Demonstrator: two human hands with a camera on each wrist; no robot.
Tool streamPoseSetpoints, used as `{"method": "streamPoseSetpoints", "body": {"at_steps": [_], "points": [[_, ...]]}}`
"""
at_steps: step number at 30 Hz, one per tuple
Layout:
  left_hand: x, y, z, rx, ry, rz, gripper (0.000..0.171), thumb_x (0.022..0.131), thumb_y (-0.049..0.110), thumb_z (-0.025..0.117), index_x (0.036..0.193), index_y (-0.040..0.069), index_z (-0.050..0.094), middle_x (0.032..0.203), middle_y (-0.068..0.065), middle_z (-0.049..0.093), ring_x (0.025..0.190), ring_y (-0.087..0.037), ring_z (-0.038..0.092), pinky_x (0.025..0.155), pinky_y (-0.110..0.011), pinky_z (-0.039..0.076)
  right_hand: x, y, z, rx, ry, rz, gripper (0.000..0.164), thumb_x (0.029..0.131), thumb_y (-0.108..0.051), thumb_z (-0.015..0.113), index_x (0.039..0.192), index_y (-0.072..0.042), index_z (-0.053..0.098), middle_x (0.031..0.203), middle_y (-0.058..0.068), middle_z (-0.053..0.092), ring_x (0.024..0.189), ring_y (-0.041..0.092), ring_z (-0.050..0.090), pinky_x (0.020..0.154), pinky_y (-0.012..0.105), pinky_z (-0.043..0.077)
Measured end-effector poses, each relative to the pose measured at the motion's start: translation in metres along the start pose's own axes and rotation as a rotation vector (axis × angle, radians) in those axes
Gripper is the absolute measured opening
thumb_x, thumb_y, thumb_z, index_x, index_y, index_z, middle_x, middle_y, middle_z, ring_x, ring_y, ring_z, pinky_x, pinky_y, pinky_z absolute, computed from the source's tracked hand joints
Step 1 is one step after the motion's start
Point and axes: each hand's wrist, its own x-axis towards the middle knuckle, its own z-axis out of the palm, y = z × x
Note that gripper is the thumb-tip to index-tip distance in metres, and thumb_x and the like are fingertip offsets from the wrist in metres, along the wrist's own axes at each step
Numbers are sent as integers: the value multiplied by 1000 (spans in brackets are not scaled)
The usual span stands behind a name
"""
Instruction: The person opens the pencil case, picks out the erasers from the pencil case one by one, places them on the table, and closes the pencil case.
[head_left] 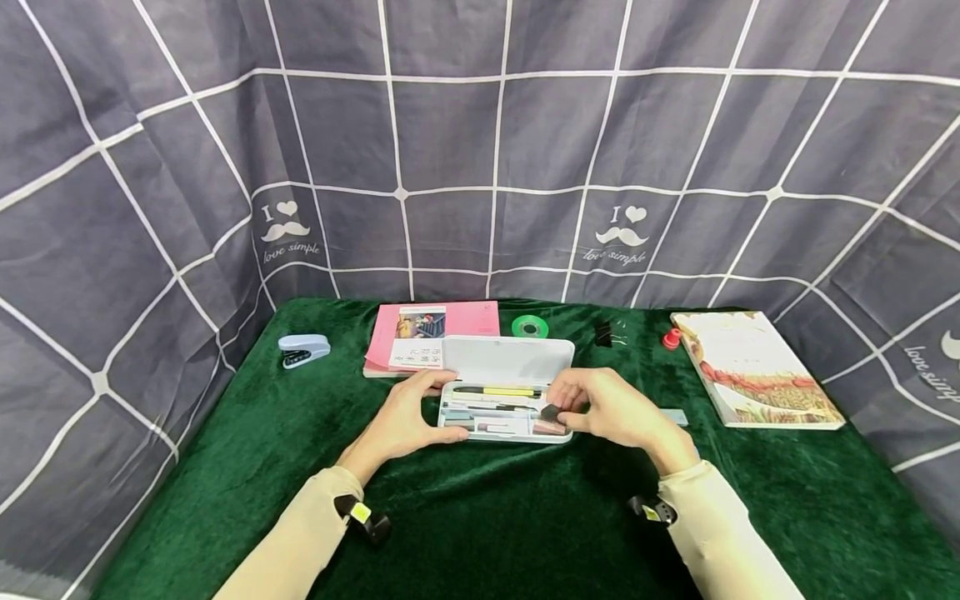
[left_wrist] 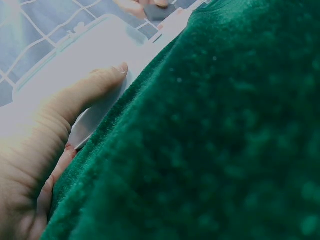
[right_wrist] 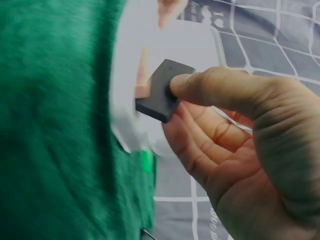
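A white pencil case (head_left: pixel 508 354) lies on the green cloth with its lid raised at the back. A yellow pencil (head_left: pixel 495 391), some pens and several small items fill its tray. My left hand (head_left: pixel 403 417) grips the case's left end, thumb along the near edge and fingers at the back. Over the right end of the tray, my right hand (head_left: pixel 606 406) pinches a small black rectangular eraser (right_wrist: pixel 164 90) between thumb and fingers. In the right wrist view the eraser is tilted, close above the case's edge.
A light blue stapler (head_left: pixel 303 350) sits at the left. Behind the case are a pink book (head_left: pixel 480 321), green tape roll (head_left: pixel 530 326) and black binder clip (head_left: pixel 604 334). A red cap-like object (head_left: pixel 671 338) and another book (head_left: pixel 757 367) lie at the right. A pale blue strip (head_left: pixel 675 417) shows beside my right wrist.
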Motion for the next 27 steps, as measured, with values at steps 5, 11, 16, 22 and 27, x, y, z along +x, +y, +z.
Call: {"method": "streamPoseSetpoints", "body": {"at_steps": [5, 11, 16, 22, 27], "points": [[2, 0, 0, -7, 0, 4, 88, 79, 43, 104, 152, 16, 64, 152, -5, 64, 130, -26, 70, 116, -47, 58, -12, 5, -25, -42, 141, -8, 28, 89, 7, 86, 104, -15, 78, 95, 0, 76, 86, 12, 70, 78, 39, 64], [0, -2, 0, 1, -1, 5, 90, 79, 46, 104, 153, 16, 63, 152, -5, 64, 130, -26, 70, 115, -47, 58, -28, 18, -49, -98, 227, 56, 26, 91, 7, 86, 105, -14, 79, 96, -1, 75, 86, 14, 69, 78, 37, 62], [-1, -3, 0, 0, 1, 7, 88, 80, 45, 103, 153, 17, 63, 152, -6, 64, 131, -27, 70, 115, -49, 58, -32, 31, -50, -118, 216, 98, 27, 90, 7, 86, 104, -15, 78, 96, -2, 74, 88, 15, 68, 78, 35, 60], [0, -3, 1, -5, -1, 7, 89, 79, 44, 104, 153, 15, 63, 153, -6, 64, 132, -27, 69, 115, -47, 58, -30, 46, -40, -137, 39, 185, 26, 88, 5, 86, 101, -16, 76, 93, -4, 71, 87, 15, 66, 79, 30, 58], [-1, -1, 1, -4, -6, -4, 88, 80, 45, 103, 153, 16, 63, 153, -6, 64, 131, -28, 70, 115, -49, 58, -29, 52, -35, -142, -62, 238, 27, 86, 0, 91, 103, -14, 75, 97, -1, 71, 94, 19, 65, 85, 37, 57]]}}
